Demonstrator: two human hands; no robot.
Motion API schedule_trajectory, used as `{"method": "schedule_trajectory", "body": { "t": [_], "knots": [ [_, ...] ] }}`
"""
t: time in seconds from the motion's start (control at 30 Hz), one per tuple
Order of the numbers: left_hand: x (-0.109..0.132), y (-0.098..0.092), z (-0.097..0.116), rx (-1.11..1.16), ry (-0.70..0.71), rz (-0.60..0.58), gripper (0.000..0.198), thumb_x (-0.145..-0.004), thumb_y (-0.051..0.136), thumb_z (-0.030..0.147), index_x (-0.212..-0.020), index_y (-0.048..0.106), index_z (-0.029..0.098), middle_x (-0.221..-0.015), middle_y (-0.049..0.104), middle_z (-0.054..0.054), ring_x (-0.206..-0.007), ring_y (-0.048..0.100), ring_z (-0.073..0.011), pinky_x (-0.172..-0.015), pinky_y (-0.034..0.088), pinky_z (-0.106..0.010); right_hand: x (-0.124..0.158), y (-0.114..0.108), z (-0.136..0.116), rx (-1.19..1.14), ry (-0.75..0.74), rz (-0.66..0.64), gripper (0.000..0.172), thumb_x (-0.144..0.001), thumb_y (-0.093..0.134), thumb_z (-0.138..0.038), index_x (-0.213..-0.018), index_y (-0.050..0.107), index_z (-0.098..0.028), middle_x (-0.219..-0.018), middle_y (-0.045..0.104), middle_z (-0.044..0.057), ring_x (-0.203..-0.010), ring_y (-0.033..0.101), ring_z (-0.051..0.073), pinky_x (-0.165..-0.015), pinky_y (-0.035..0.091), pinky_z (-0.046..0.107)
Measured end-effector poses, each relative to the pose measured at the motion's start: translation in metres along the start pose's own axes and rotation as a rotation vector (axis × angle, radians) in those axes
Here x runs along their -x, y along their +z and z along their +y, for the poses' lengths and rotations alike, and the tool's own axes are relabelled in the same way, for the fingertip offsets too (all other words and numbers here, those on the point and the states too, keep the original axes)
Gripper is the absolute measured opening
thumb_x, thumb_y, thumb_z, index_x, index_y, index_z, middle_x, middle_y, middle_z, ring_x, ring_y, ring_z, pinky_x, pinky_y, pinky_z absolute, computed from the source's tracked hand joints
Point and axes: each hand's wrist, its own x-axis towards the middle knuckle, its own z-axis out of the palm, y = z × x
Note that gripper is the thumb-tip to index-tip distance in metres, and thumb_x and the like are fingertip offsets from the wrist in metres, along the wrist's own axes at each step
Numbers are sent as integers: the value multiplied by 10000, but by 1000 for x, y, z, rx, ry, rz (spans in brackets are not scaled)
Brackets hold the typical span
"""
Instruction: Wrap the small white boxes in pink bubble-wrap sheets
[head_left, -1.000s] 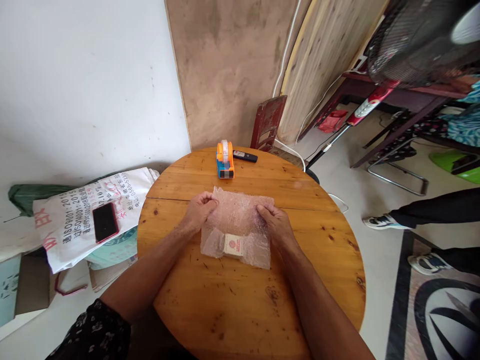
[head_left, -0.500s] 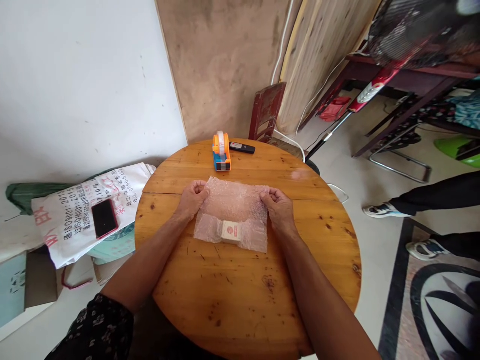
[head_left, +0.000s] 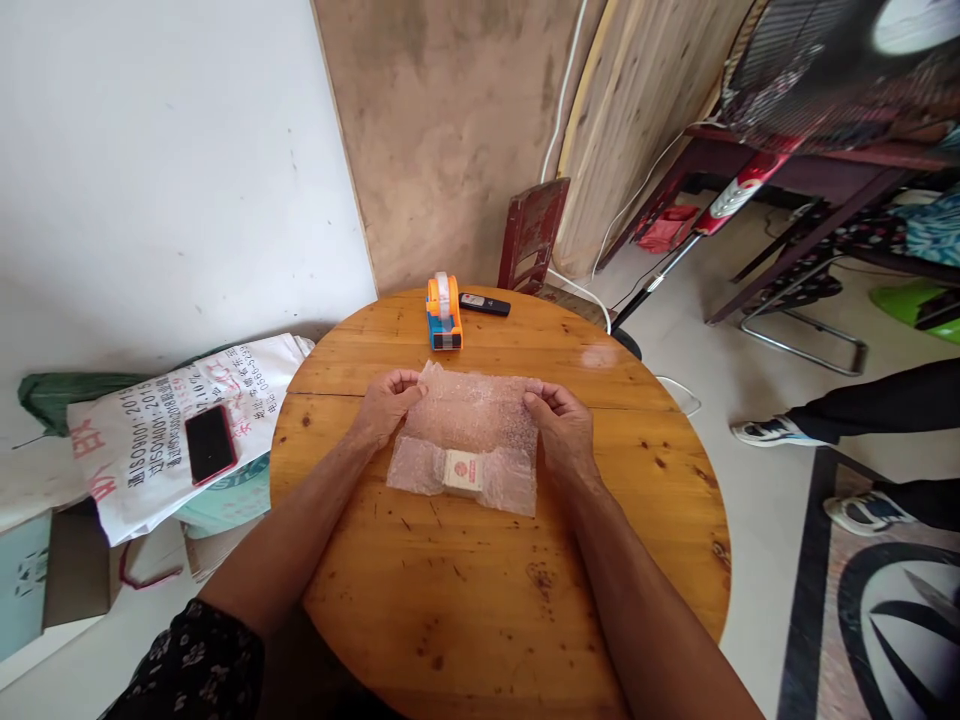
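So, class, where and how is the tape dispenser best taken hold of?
Probably by the low body of the tape dispenser, from the left: it stands upright on the table, roll on top, and the black remote lies close on its right.

“ISO9001” and “0566” in black on the white sack (head_left: 169,425); red print on the small box (head_left: 463,472) illegible

On the bench (head_left: 465,610), bubble wrap (head_left: 480,405) lies between the left grip (head_left: 388,407) and the right grip (head_left: 562,422), a box (head_left: 463,470) at its near part (on or within it, unclear). Behind the wrap sits a tape dispenser (head_left: 445,318), a remote-like object (head_left: 486,304) just right of it. Left of the bench, 1 phone (head_left: 211,444) lies on a sack (head_left: 135,500); behind stands a chair (head_left: 535,232).
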Motion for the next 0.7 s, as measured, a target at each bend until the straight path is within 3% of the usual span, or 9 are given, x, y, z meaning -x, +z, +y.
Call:
{"method": "schedule_trajectory", "body": {
  "t": [0.2,0.33,0.5,0.7],
  "knots": [
    [0,-1,-1,-71,137,31,140,-635,657,272,-693,591,162,-663,595,37,-602,497,-86,-606,391,-206,-4,-3,3,55,-59,-29,168,-721,665,-362,-779,644,-205,-700,641,-15,-647,558,136,-665,464,289],
    [-6,-4,-6,-340,166,60,77,-672,589,214,-728,596,161,-653,583,32,-589,500,-100,-593,387,-222,-7,-6,12,355,-52,-36,191,-726,614,-337,-854,637,-197,-734,679,20,-645,599,171,-656,476,318],
    [-8,-8,-11,-640,199,85,258,-704,573,153,-954,635,156,-656,586,42,-564,517,-115,-585,388,-238,-4,-7,11,753,-70,-50,348,-744,585,-323,-1067,652,-213,-823,728,45,-721,649,219,-704,478,360],
    [-8,-11,-9,-652,174,94,310,-732,589,190,-1035,625,138,-694,605,25,-579,528,-123,-596,417,-249,-6,-8,15,724,-80,-54,387,-746,569,-346,-1093,637,-190,-915,726,80,-735,656,226,-735,506,389]
  ]
}}
